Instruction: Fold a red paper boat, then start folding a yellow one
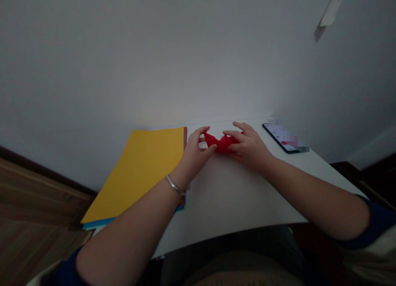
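Observation:
A small red folded paper shape [225,144] with pointed corners is held between my two hands, just over the white table. At its left end, my left hand [198,145] pinches a pointed corner between thumb and fingers. My right hand [247,145] grips the other end, with its thumb low on the front and its fingers partly raised; that end is partly hidden behind the fingers. A stack of coloured paper [148,162], yellow sheet on top, lies just left of my left hand.
A phone [283,138] with a lit screen lies at the right side of the white table [235,195]. The table's far edge meets a pale wall [192,55]. Wooden furniture [37,203] stands at the left. A white strip [332,10] hangs on the wall, upper right.

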Tool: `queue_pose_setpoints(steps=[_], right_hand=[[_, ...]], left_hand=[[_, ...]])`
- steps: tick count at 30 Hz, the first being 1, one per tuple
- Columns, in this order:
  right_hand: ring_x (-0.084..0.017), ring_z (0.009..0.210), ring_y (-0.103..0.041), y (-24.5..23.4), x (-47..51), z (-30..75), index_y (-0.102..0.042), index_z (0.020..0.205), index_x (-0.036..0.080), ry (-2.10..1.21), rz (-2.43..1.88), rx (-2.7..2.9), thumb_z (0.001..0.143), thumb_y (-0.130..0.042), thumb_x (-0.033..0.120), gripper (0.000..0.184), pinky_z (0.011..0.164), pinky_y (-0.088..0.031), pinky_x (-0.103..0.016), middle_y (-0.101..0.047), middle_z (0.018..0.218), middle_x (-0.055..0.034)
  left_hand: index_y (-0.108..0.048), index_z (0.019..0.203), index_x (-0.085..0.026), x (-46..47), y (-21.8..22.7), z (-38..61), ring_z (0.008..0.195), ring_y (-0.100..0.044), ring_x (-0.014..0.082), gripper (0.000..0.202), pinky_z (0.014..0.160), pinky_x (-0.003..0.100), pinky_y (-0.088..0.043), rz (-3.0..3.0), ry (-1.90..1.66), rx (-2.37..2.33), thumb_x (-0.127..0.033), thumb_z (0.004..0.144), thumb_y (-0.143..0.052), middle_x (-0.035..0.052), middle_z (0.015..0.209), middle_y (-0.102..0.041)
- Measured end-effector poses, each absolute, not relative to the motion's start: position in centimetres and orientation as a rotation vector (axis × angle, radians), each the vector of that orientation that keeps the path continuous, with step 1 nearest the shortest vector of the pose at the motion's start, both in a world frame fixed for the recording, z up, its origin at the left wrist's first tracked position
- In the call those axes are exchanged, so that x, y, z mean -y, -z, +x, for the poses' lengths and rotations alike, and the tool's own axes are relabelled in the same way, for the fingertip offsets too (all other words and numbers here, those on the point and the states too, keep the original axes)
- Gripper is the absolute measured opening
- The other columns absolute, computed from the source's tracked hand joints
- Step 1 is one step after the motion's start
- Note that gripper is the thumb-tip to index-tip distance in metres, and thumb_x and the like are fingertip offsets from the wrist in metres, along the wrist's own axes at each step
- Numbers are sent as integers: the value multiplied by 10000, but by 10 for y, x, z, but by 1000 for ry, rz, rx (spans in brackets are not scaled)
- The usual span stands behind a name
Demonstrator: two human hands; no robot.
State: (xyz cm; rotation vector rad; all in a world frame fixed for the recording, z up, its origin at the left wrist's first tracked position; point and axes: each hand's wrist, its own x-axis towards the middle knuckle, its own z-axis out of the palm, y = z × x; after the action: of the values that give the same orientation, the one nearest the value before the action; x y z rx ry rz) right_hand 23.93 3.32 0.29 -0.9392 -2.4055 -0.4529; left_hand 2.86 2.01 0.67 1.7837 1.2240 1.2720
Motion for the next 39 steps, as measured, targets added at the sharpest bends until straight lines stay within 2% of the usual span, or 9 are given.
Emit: queue_pose_setpoints(steps=[2, 5, 8, 13, 17, 22, 28, 33, 39], right_hand=[[-365, 1301, -429, -5, -33, 240, -756, 893, 261, 393, -917, 2490, 751, -744, 327, 157, 1087, -295, -584, -624, 1301, -48], [-329, 1249, -499, -13, -32, 243, -713, 1069, 250, 261, -972, 2472, 802, -689, 399, 306, 1076, -327, -561, -631, 1291, -71], [-279, 1140, -587, -19, -33, 247, -681, 1110, 218, 209, -1123, 2345, 843, -635, 365, 309, 1096, -306, -545, -683, 1186, -87], [-255, 1033, -623, -17, -39, 251, -721, 961, 224, 62, -1169, 2342, 800, -654, 295, 188, 968, -441, -454, -717, 1071, -71], [-214, 963, -640, -13, -39, 249, -726, 794, 222, -139, -1208, 2223, 789, -603, 221, 123, 883, -473, -374, -710, 1054, -67], [-184, 663, -621, -15, -36, 251, -717, 757, 210, -340, -1588, 2070, 801, -559, 285, 181, 604, -431, -315, -708, 724, -35], [-178, 647, -618, -15, -38, 257, -710, 739, 212, -370, -1554, 2044, 812, -541, 305, 207, 594, -416, -307, -713, 721, -29], [-187, 664, -624, -12, -39, 253, -711, 736, 209, -350, -1491, 2047, 846, -548, 378, 259, 600, -441, -317, -717, 752, -44], [-220, 973, -632, -12, -39, 249, -695, 1033, 226, -336, -1166, 2143, 804, -652, 331, 255, 828, -502, -366, -692, 1080, -74]], left_hand=[[-564, 1166, -193, -22, -4, 24, 1073, -568, 224, 419, 756, 330, -565, 1989, -1245, -1298, -125, 759, -637, 123, 1276, -516], [-646, 915, -171, -25, -4, 14, 1083, -564, 210, 205, 892, 376, -526, 2363, -1160, -1295, -43, 762, -600, 97, 1164, -570], [-650, 828, -171, -24, -6, 7, 1034, -585, 190, 185, 941, 375, -496, 2591, -1049, -1253, -11, 760, -585, 78, 1112, -599], [-674, 910, -166, -18, -12, 6, 1040, -598, 211, 100, 934, 374, -489, 2679, -871, -1311, -170, 827, -618, 118, 1224, -582], [-690, 989, -187, -19, -14, 7, 913, -628, 190, 194, 835, 327, -499, 2549, -719, -1403, -284, 891, -553, 70, 1020, -682], [-737, 909, -200, -25, -15, 3, 722, -626, 171, 249, 680, 286, -464, 2215, -705, -1578, -349, 881, -539, 41, 808, -716], [-751, 811, -183, -28, -16, -2, 649, -609, 195, 323, 621, 305, -430, 2046, -697, -1682, -390, 875, -510, 37, 676, -683], [-731, 877, -201, -29, -9, -1, 806, -643, 205, 233, 752, 322, -490, 2124, -851, -1567, -353, 858, -555, 46, 856, -722], [-636, 1160, -175, -29, -3, 1, 1074, -583, 204, 307, 979, 376, -458, 2361, -1020, -1377, -254, 874, -554, 89, 1146, -654]])
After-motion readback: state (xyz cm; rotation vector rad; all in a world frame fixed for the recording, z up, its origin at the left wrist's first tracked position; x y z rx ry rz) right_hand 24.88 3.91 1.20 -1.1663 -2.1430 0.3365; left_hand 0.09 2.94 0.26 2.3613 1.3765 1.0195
